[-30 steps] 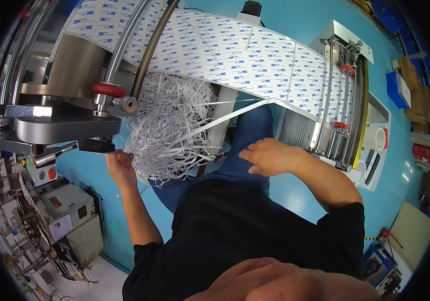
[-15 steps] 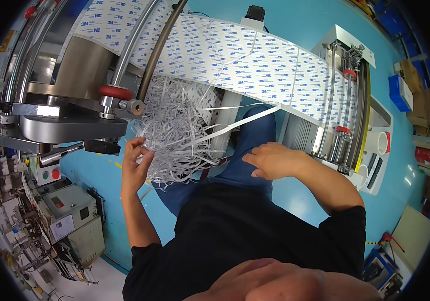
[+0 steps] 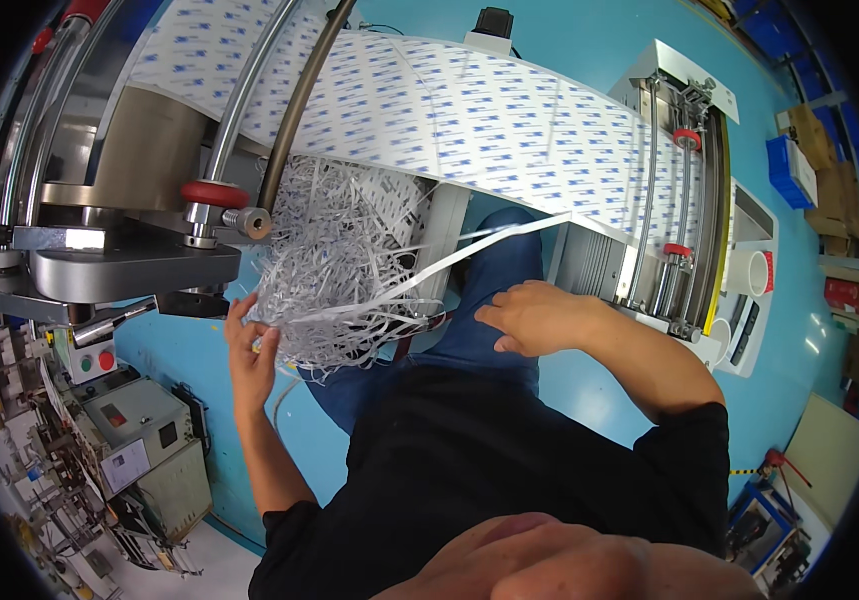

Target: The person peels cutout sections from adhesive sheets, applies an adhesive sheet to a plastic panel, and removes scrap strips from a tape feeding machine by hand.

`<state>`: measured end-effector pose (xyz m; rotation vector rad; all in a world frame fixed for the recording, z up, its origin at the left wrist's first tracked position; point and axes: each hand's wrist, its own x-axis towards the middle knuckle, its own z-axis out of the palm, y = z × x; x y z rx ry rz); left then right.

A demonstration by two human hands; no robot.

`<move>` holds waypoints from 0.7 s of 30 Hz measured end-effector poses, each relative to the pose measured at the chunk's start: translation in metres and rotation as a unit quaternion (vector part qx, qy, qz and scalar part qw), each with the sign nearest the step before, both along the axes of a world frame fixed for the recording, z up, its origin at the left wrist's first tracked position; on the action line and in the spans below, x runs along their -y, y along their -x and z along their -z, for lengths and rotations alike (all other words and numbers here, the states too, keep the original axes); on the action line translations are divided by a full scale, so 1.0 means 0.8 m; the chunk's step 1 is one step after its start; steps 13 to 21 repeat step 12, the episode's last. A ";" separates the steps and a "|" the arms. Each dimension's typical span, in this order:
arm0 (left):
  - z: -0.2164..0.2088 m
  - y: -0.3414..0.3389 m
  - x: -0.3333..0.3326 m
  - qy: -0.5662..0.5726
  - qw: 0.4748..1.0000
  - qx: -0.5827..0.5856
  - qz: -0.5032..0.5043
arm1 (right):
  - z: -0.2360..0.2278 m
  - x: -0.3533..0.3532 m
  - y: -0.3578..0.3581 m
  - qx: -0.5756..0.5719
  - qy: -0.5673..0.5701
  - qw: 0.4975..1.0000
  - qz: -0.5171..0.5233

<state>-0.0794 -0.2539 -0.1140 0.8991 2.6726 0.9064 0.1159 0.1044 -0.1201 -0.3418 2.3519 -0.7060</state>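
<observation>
A broad white sheet with blue print [image 3: 489,115] stretches across the machine in front of me. From its near edge a long white strip [image 3: 479,246] slants down to the left over a heap of shredded strips [image 3: 334,260]. My left hand [image 3: 252,350] is at the heap's left side, fingers curled and closed on the strip's end, though the exact contact is small in view. My right hand [image 3: 529,318] hovers over my thigh, right of the heap, with its fingers loosely stretched and nothing in them.
Metal rods with a red collar [image 3: 215,193] and a grey bracket [image 3: 134,272] jut out at left. Roller shafts [image 3: 671,190] stand at right, by a tray with a white cup [image 3: 746,272]. A grey control cabinet [image 3: 144,420] stands lower left.
My left hand has moved a little left and down, and the long strip now lies straighter across the heap. The printed sheet looks blurred now. My right hand has barely shifted.
</observation>
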 end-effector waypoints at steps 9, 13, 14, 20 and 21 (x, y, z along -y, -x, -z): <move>0.059 0.028 0.114 -0.265 0.922 0.114 -0.258 | 0.001 0.002 0.000 0.001 0.007 1.000 -0.005; 0.081 0.028 0.127 -0.484 0.803 0.287 -0.196 | -0.004 0.003 0.003 0.014 -0.005 1.000 -0.016; 0.081 0.028 0.127 -0.484 0.803 0.287 -0.196 | -0.004 0.003 0.003 0.014 -0.005 1.000 -0.016; 0.081 0.028 0.127 -0.484 0.803 0.287 -0.196 | -0.004 0.003 0.003 0.014 -0.005 1.000 -0.016; 0.081 0.028 0.127 -0.484 0.803 0.287 -0.196 | -0.004 0.003 0.003 0.014 -0.005 1.000 -0.016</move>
